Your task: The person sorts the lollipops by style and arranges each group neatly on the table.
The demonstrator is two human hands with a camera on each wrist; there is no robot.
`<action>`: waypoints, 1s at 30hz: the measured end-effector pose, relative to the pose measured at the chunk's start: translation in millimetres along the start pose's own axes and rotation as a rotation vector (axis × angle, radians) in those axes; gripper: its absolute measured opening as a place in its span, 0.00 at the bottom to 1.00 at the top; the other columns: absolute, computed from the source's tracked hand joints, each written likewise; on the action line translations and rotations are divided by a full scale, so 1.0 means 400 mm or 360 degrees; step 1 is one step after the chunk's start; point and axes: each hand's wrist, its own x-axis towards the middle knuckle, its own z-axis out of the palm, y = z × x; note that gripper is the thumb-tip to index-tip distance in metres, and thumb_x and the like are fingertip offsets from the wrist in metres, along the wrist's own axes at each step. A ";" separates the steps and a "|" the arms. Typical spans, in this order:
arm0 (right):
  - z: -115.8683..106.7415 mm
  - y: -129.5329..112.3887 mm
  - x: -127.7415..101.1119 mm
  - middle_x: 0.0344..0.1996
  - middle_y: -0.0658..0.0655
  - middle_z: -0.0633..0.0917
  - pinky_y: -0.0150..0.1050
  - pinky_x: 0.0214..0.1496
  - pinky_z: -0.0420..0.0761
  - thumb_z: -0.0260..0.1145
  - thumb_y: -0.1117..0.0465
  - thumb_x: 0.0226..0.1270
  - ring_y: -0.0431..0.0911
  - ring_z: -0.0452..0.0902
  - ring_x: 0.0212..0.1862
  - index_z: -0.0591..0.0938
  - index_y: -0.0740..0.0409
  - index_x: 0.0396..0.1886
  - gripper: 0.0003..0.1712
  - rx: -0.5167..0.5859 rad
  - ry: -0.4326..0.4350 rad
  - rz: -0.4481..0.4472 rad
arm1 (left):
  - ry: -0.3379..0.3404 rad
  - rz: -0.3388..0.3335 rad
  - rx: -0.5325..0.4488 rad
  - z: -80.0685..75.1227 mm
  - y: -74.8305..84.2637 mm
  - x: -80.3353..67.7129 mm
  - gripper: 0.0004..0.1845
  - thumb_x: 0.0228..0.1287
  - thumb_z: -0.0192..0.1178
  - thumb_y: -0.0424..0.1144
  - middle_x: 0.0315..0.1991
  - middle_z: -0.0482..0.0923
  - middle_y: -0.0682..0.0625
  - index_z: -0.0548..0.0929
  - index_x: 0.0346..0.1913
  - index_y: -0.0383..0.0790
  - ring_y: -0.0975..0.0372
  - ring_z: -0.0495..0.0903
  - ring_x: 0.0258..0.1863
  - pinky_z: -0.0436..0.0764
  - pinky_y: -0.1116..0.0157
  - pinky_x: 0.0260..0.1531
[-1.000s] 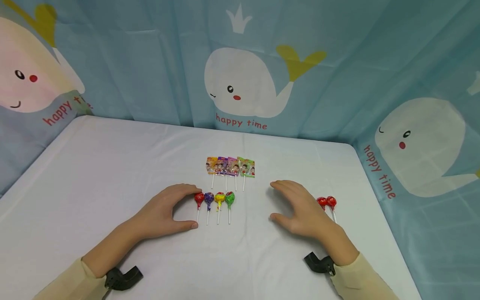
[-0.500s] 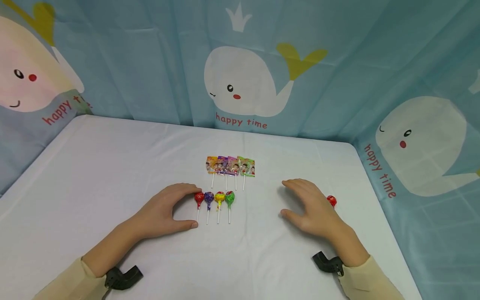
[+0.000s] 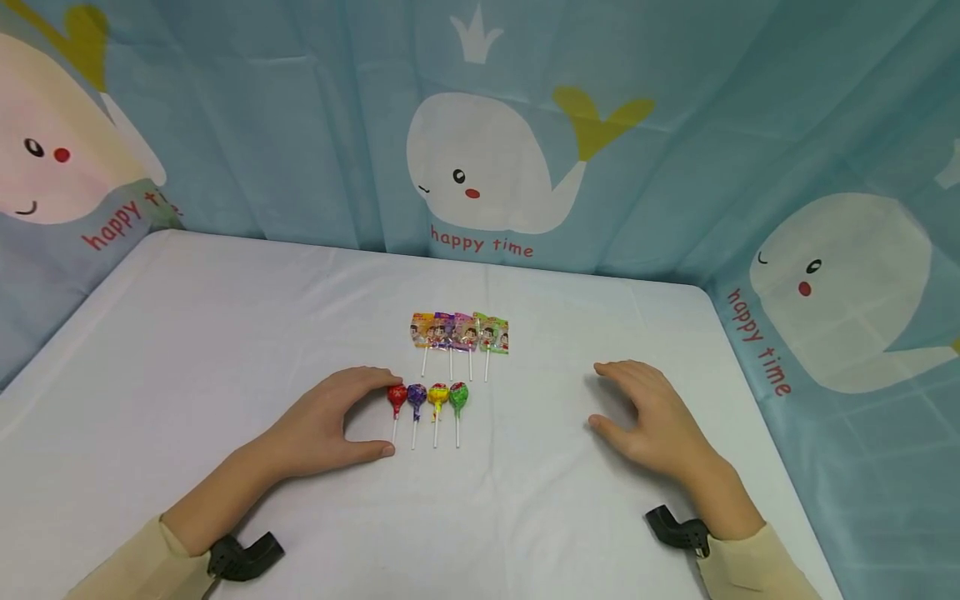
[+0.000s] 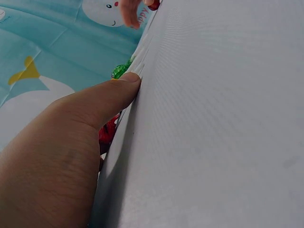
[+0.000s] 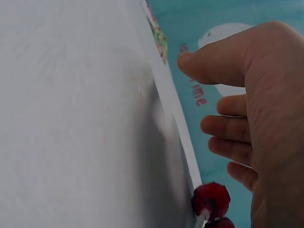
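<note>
**Both hands on the table, nothing lifted**

Your left hand (image 3: 324, 425) rests on the white tablecloth (image 3: 225, 333), fingers arched and spread from the thumb. The fingertips (image 3: 378, 379) sit just beside the red lollipop (image 3: 397, 397), the leftmost of a row of four round ones; whether they touch it cannot be told from the head view. Next in that row, side by side with sticks pointing toward you, lie the purple lollipop (image 3: 417, 396), the yellow lollipop (image 3: 438, 395) and the green lollipop (image 3: 458, 394). Your thumb (image 4: 111, 92) presses flat on the cloth near the stick ends. The hand grips nothing.

Your right hand (image 3: 651, 421) hovers low over the cloth, well apart from the row, on the table's right side. Its fingers are relaxed, slightly parted and loosely bent, holding nothing. The right wrist view shows two red lollipops (image 5: 211, 199) lying on the cloth directly under the palm, not touched; the head view hides them behind the hand.

Beyond the row lie the flat wrapped lollipops (image 3: 459, 331), five packets overlapping. A whale-print curtain (image 3: 495, 167) encloses the table.
</note>
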 end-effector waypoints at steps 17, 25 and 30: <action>-0.036 0.066 -0.054 0.61 0.59 0.87 0.45 0.74 0.71 0.85 0.62 0.57 0.59 0.79 0.65 0.85 0.63 0.65 0.35 -0.0049 0.0103 0.0116 | 0.0008 0.0017 -0.0012 0.000 -0.002 -0.001 0.47 0.54 0.85 0.59 0.73 0.77 0.58 0.79 0.76 0.53 0.55 0.73 0.74 0.73 0.44 0.74; -0.042 0.076 -0.063 0.56 0.56 0.88 0.40 0.69 0.72 0.84 0.65 0.57 0.57 0.80 0.61 0.86 0.60 0.61 0.30 -0.0052 0.0107 0.0164 | 0.0003 0.0018 -0.0004 0.001 -0.003 -0.001 0.47 0.54 0.85 0.59 0.73 0.77 0.58 0.78 0.76 0.52 0.55 0.73 0.75 0.73 0.43 0.74; -0.041 0.080 -0.065 0.52 0.54 0.89 0.32 0.65 0.72 0.83 0.67 0.57 0.52 0.80 0.56 0.87 0.59 0.59 0.28 -0.0045 0.0112 0.0168 | 0.0000 0.0011 -0.0016 0.000 -0.001 -0.001 0.47 0.54 0.85 0.59 0.73 0.77 0.57 0.78 0.76 0.53 0.54 0.73 0.74 0.73 0.43 0.74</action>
